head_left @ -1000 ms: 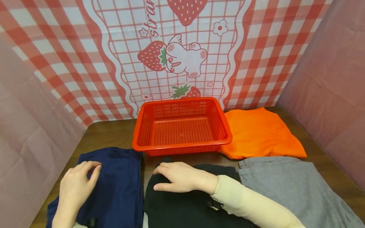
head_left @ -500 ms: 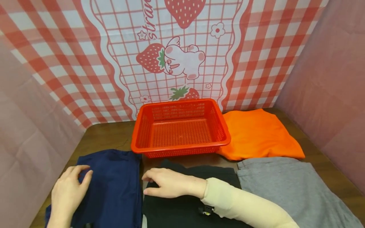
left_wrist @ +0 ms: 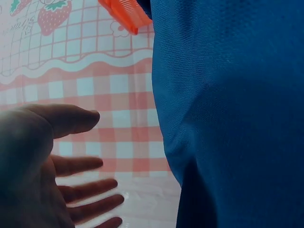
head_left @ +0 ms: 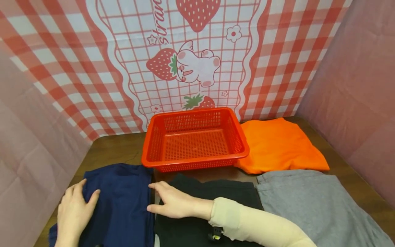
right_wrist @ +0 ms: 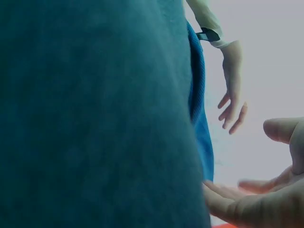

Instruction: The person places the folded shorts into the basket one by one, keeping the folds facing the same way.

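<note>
A folded navy blue garment (head_left: 120, 202) lies at the left of the table, its exact kind not clear. Over its left edge is my left hand (head_left: 73, 210), thumb and fingers spread apart and holding nothing. In the left wrist view that hand (left_wrist: 52, 166) stands clear of the blue cloth (left_wrist: 237, 118). My right hand (head_left: 176, 201) hovers above the left part of a folded black garment (head_left: 197, 228), its fingertips near the navy garment's right edge. The right wrist view shows this hand (right_wrist: 266, 194) with thumb and fingers apart, nothing between them.
A red plastic basket (head_left: 194, 161) with nothing in it stands at the back middle. Right of it lies a folded orange garment (head_left: 277, 144), with a grey one (head_left: 318, 202) in front. A checked strawberry-print cloth (head_left: 277, 65) hangs behind the wooden table (head_left: 114, 147).
My right hand has moved left across the black garment toward the navy one. The left hand has shifted slightly left and down, and its fingers have opened out. The garments lie as before.
</note>
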`<action>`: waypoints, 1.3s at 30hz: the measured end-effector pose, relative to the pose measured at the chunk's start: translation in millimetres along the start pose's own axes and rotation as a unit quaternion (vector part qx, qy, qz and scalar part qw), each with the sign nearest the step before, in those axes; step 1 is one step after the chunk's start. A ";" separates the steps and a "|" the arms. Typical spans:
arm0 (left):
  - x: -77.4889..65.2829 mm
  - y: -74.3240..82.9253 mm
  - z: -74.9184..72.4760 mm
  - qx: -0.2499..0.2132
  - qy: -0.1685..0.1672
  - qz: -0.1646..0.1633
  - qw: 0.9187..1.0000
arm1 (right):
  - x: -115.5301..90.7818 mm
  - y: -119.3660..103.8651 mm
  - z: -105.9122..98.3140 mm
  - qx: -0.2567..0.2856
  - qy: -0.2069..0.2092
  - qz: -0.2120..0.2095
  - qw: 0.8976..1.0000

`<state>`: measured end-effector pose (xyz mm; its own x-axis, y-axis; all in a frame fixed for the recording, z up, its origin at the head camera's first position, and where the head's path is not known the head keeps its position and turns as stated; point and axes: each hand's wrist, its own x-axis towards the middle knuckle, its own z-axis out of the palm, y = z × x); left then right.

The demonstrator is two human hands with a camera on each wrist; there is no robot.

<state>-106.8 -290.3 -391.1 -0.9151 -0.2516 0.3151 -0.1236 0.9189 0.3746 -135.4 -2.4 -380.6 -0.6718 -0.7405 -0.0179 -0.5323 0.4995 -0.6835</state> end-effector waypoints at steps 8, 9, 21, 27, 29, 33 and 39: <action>-1.4 -10.1 1.7 -0.006 -0.033 -0.064 0.997 | 9.5 -1.2 14.2 0.050 0.003 0.039 0.998; -1.3 -11.5 1.6 -0.005 -0.039 -0.072 0.997 | 10.6 -1.2 16.0 0.060 0.004 0.047 0.997; 2.5 -36.4 5.7 -0.006 -0.140 -0.143 0.980 | 24.5 -6.5 27.7 0.112 0.015 0.146 0.983; 4.9 -45.2 8.7 -0.005 -0.208 -0.161 0.965 | 30.1 -7.9 34.5 0.126 0.018 0.194 0.973; 5.3 -46.1 9.6 -0.006 -0.222 -0.166 0.961 | 30.9 -7.6 36.1 0.136 0.020 0.202 0.970; 5.0 -47.2 9.8 -0.009 -0.228 -0.181 0.957 | 31.8 -7.3 37.8 0.160 0.032 0.205 0.965; -0.6 -48.1 7.4 0.006 -0.237 -0.233 0.943 | 32.9 -6.4 41.2 0.216 0.056 0.210 0.952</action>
<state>-103.0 -332.1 -415.8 -0.8284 -0.4678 -0.3081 -0.5570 0.7462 0.3647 -132.9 -48.5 -406.8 -0.8423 -0.4510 -0.2951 0.0409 0.4923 -0.8694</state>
